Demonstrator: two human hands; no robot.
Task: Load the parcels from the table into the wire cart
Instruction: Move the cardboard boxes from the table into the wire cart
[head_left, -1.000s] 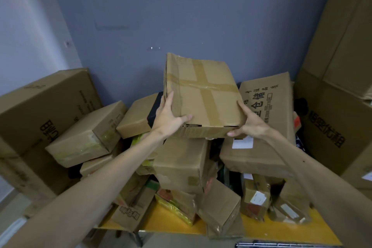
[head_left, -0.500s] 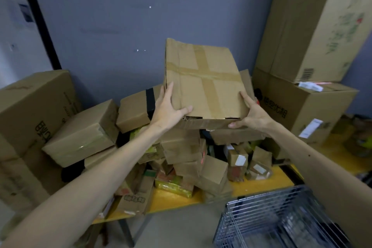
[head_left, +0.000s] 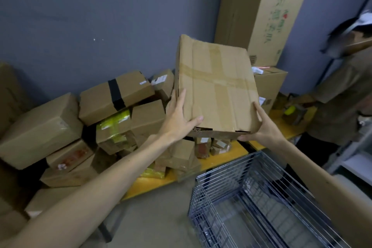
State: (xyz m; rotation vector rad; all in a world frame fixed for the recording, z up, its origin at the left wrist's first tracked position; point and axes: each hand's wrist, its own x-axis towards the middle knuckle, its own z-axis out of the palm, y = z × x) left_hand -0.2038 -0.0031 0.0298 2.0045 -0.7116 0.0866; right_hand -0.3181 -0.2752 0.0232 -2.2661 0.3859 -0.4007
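Above the table (head_left: 153, 185), a taped box (head_left: 215, 90) was held up. The left hand (head_left: 179, 119) pinched one near corner, thumb on top; the right hand (head_left: 261, 127) curled under the other.

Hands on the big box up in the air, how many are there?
2. The left hand grips the left side of the box; the right hand holds its bottom right corner. No other hand shows on it.

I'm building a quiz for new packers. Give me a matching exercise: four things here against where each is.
Things: 1 taped box; 2 cart; 3 black-banded box; 4 tall carton.
Places: A on the floor; B upright by the wall; C held by the left hand and right hand; D atop the parcel pile.
Pairs: 1-C; 2-A; 3-D; 4-B.
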